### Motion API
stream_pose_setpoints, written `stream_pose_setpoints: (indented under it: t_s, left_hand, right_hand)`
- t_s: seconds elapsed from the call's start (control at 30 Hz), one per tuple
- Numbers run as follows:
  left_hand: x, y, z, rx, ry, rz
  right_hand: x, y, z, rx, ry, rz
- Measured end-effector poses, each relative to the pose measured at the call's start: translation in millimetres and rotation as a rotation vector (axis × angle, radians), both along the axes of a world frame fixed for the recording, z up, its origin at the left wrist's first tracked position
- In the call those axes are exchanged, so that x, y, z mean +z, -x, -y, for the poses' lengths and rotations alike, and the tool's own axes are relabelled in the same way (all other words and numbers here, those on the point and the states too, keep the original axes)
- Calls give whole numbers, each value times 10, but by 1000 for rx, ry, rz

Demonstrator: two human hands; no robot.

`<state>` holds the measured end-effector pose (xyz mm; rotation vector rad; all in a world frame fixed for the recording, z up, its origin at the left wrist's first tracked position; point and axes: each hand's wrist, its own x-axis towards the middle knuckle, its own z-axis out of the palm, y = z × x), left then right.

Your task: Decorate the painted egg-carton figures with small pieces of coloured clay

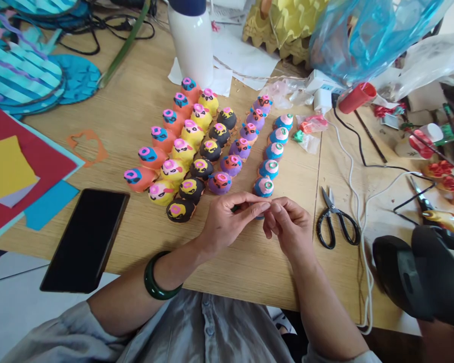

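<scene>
My left hand (225,217), with a dark green bangle (157,277) on its wrist, pinches thumb against forefinger. Its fingertips meet those of my right hand (292,224), which is also closed in a pinch. Whatever lies between them is too small to make out. Just beyond the fingers sits a row of blue domed figures (268,169) with pale pink tops and green rings; the nearest is mostly hidden by my hands. To the left run rows of purple figures (230,165), black figures (191,189), yellow figures (173,170) and orange figures (139,178).
Black-handled scissors (335,217) lie right of my right hand, beside white cables (363,242). A phone (86,239) rests at left near coloured paper sheets (13,171). Behind the rows stand a white bottle (192,48), egg trays (283,30) and a blue plastic bag (371,40).
</scene>
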<state>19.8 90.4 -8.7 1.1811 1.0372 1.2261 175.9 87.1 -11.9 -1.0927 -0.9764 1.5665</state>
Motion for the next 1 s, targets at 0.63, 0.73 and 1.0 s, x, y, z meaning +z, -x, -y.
stream_pose_setpoints:
  t_s: [0.63, 0.73, 1.0]
  left_hand:
    - [-18, -2, -10, 49, -78, -156]
    - [-30, -7, -7, 33, -78, -108]
    - [-9, -7, -4, 54, -58, -132]
  right_hand:
    - [-18, 5, -8, -50, -24, 17]
    - [-14, 5, -4, -37, -19, 43]
    - [2, 11, -4, -76, -23, 20]
